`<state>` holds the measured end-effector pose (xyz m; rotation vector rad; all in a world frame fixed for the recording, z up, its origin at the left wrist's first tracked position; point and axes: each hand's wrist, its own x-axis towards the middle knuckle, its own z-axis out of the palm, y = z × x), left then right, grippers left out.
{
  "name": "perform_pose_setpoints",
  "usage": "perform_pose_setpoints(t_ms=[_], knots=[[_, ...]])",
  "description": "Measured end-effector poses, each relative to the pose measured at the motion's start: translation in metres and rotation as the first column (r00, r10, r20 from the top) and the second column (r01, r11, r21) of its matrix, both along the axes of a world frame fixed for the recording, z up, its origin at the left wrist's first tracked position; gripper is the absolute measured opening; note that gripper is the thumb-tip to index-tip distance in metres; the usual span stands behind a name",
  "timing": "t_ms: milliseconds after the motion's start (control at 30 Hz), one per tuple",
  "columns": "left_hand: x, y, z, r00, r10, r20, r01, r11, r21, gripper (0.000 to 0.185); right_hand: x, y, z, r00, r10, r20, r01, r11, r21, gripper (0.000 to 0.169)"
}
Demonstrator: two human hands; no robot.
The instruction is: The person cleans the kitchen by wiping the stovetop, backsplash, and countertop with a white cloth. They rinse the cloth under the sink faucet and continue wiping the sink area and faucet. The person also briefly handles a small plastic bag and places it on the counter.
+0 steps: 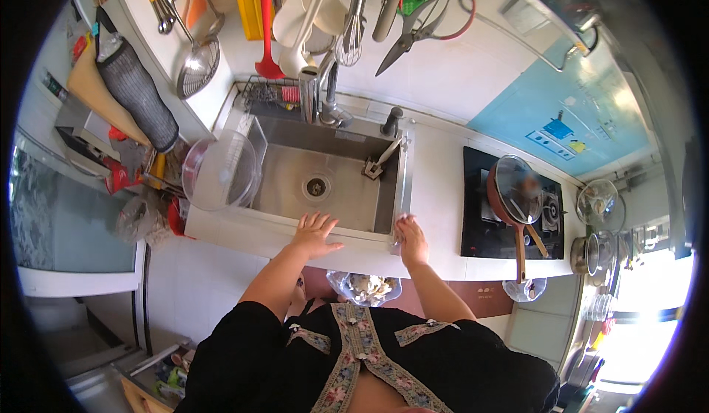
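Note:
My left hand [314,238] is spread at the front rim of the stainless steel sink [293,200], palm down and fingers apart, holding nothing. Whether it touches the rim I cannot tell. Under my right hand [414,242] is a small pale cloth or wipe [398,236], mostly hidden by the fingers. This hand is on the white countertop [435,191], just beyond the sink's front right corner. A drain strainer [316,187] sits in the basin floor. A light-handled brush or scraper [376,164] leans in the sink's right back part.
Right of the sink, a lidded red pan [512,191] sits on the black gas hob [473,241], its wooden handle past the front edge. Clear plastic basins [243,175] overlap the sink's left side. Below the counter hangs a bag of scraps [368,289]. Kitchen scissors [412,34] and utensils hang above.

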<state>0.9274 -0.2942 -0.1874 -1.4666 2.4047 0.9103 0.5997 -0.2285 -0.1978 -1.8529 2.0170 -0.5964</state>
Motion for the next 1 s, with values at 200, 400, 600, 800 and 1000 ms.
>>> perform_pose_setpoints(t_ms=[200, 400, 600, 800, 1000], knots=[[0.018, -0.013, 0.017, 0.989, -0.101, -0.112, 0.105, 0.994, 0.032, 0.090, 0.030, 0.066, 0.013, 0.988, -0.139, -0.066, 0.139, 0.990, -0.016, 0.021], [0.089, 0.004, 0.043, 0.890, -0.135, -0.436, 0.179, 0.982, 0.062, 0.071, 0.075, 0.080, 0.024, 0.965, -0.262, -0.029, 0.263, 0.965, 0.007, 0.019], [0.123, 0.016, 0.073, 0.755, -0.293, -0.587, 0.326, 0.944, -0.052, 0.062, 0.052, 0.090, -0.035, 0.432, -0.543, 0.720, 0.356, 0.836, 0.417, 0.040], [0.208, 0.031, 0.128, 0.710, -0.103, -0.697, 0.192, 0.980, 0.052, 0.051, 0.128, 0.055, 0.100, -0.365, -0.184, 0.913, -0.088, 0.983, 0.163, 0.048], [0.251, 0.063, 0.122, 0.768, 0.115, -0.630, 0.028, 0.977, 0.212, 0.049, 0.142, 0.058, 0.114, -0.353, -0.303, 0.885, -0.011, 0.947, 0.320, 0.041]])
